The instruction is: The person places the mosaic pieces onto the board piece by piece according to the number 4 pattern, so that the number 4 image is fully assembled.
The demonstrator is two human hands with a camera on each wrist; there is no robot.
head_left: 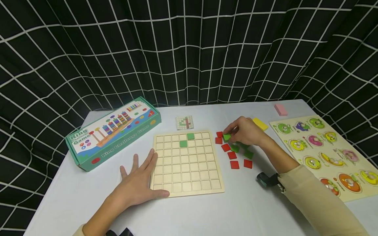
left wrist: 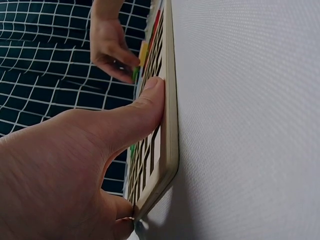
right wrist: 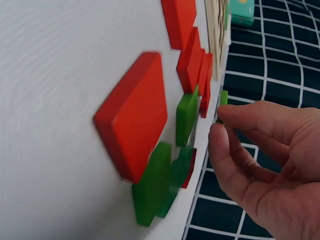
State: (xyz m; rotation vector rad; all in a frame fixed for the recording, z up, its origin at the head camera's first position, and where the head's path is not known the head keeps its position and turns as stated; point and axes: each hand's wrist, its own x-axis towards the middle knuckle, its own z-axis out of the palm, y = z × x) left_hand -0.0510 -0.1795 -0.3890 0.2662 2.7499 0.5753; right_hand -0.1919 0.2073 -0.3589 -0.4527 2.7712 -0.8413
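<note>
A wooden grid board (head_left: 189, 167) lies flat on the table, with two green square tiles in cells near its far edge. My left hand (head_left: 134, 185) rests at the board's left side, fingers straight and spread. Its thumb (left wrist: 142, 107) presses on the near-left part of the rim. Between right thumb and fingers I pinch a green square tile (head_left: 226, 137), held just above the table beyond the board's right edge. Below my right hand (head_left: 245, 131) lie loose red tiles (head_left: 234, 165) and green tiles (right wrist: 187, 117), some partly hidden by the hand.
A small printed pattern card (head_left: 184, 123) lies behind the board. The Ring Challenge Game box (head_left: 118, 131) stands at the left. On the right are a fruit puzzle board (head_left: 322, 157), a yellow piece (head_left: 260, 124) and a pink block (head_left: 281, 110).
</note>
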